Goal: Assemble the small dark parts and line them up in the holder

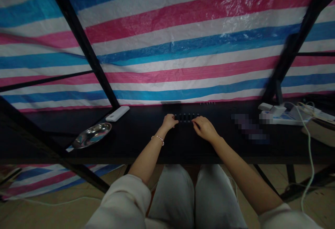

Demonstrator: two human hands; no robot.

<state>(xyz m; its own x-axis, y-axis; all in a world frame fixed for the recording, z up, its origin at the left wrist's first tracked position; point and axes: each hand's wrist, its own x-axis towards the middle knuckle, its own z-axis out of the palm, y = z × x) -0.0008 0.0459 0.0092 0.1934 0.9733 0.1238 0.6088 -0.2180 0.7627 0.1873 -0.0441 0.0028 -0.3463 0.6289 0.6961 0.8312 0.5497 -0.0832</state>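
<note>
Nearest, along the bottom edge: two knees in pale trousers (199,197), with a white sleeve (125,201) on the left arm and another at the lower right corner. Bare forearms stretching forward from there over the front edge of a black table (183,149). A beaded bracelet (158,139) around the left wrist.

Farther in, at mid-table: a dark segmented strip (185,117), lying flat and crosswise between both hands. Left hand (169,121) curled closed on the strip's left end, knuckles up. Right hand (205,128) palm down at the right end, fingers bent and touching it; too small and dark to tell whether pinching or merely resting there.

To the left on the same surface, well apart from the hands: a shiny metal dish (92,135) near the table's front left, and beyond it a white oblong device (117,113) lying at an angle. To the right, also well apart: a white power strip (285,117) with plugs seated in it, and a pale cable (310,152) drooping over the table edge toward the tan floor (52,215).

Farthest back: black frame bars (81,40) slanting upward on both sides, and behind them a tarp (183,30) striped pink, blue and white, filling the whole background.
</note>
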